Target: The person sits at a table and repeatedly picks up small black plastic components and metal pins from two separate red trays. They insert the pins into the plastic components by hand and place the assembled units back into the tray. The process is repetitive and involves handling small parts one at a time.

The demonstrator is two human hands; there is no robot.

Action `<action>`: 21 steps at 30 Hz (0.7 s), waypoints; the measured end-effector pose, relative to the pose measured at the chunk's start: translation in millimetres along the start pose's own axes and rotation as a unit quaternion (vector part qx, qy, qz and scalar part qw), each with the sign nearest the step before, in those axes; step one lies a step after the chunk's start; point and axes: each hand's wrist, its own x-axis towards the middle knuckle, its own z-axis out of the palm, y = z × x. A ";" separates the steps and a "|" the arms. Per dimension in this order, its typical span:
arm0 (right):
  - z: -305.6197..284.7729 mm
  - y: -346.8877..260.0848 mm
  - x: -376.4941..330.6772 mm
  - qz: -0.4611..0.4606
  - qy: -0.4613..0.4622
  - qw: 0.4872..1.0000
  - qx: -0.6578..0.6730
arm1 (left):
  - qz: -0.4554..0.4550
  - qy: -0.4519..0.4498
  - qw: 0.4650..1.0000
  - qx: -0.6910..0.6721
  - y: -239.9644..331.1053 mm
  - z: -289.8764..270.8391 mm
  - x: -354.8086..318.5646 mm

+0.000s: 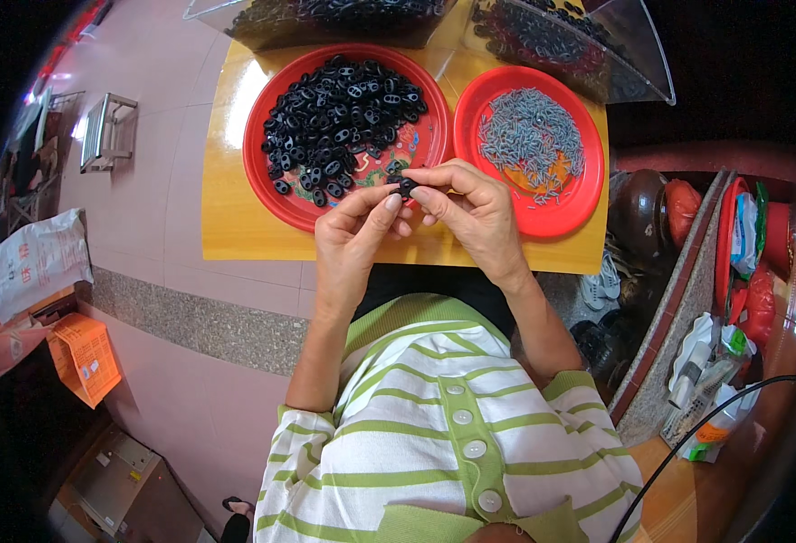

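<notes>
Left hand: the left hand is above the near edge of the tabletop, fingers curled in, thumb and forefinger pinched on a small black part from the left side.
Right hand: the right hand meets it from the other side, fingers bent and closed down, fingertips pressed on the same small black part; both hands share the hold.
Small black part: it sits between the two sets of fingertips, just over the near rim of the large red plate, mostly covered by fingers, so its exact shape is hard to make out; it looks like one of the pieces heaped on that plate.
Large red plate: round, on the left half of the tabletop, reaching toward the far edge, carrying a pile of black plastic pieces with holes in them.
Smaller red plate: the smaller red plate stands just beside the large one on the right half of the tabletop, touching or nearly touching it, holding a spread of small grey metal bits.
Clear bins: two clear plastic bins stand along the far edge, both loaded with more black pieces.
Tabletop: yellow-orange, small, with a bare strip along the near and left edges.
Clothing: a green and white striped buttoned top fills the lower middle of the view.
</notes>
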 end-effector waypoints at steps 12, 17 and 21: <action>7.1 4.2 -4.7 -0.025 0.022 0.999 0.014 | 0.010 -0.004 1.000 -0.017 -3.8 3.1 2.5; 7.5 1.4 -2.6 -0.052 0.036 0.998 0.004 | 0.032 0.005 0.999 -0.028 -0.8 9.8 5.8; 8.3 -12.0 -0.3 -0.076 0.029 0.994 -0.072 | 0.024 0.028 0.998 -0.051 8.2 14.4 4.6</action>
